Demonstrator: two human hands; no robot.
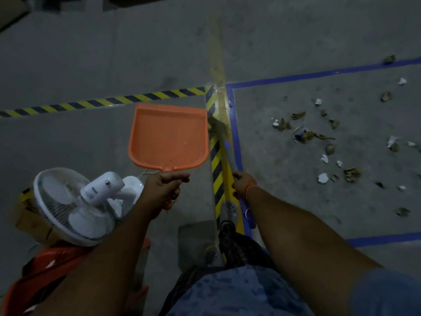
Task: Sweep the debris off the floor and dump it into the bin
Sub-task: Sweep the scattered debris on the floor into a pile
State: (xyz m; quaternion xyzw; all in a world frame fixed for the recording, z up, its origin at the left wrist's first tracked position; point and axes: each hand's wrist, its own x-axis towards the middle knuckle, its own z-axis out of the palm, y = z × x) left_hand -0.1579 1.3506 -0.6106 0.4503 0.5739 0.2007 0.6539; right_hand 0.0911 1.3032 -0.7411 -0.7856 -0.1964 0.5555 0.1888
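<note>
Above the grey floor (pixel 91 65), L hand (pixel 163 190) fist-grips orange dustpan (pixel 168 135), mouth toward 12 o'clock, while R hand (pixel 242 181) grips broom (pixel 230 156) w/ long axis 6–12, debris (pixel 319 137) at 3 o'clock.

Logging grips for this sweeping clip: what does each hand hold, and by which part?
Left hand grips the orange dustpan by its handle. Right hand grips the broom partway along its handle.

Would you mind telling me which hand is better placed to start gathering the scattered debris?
The right hand: it grips the broom on the side where the debris lies inside the blue tape. The left hand holds the orange dustpan, farther away.
</note>
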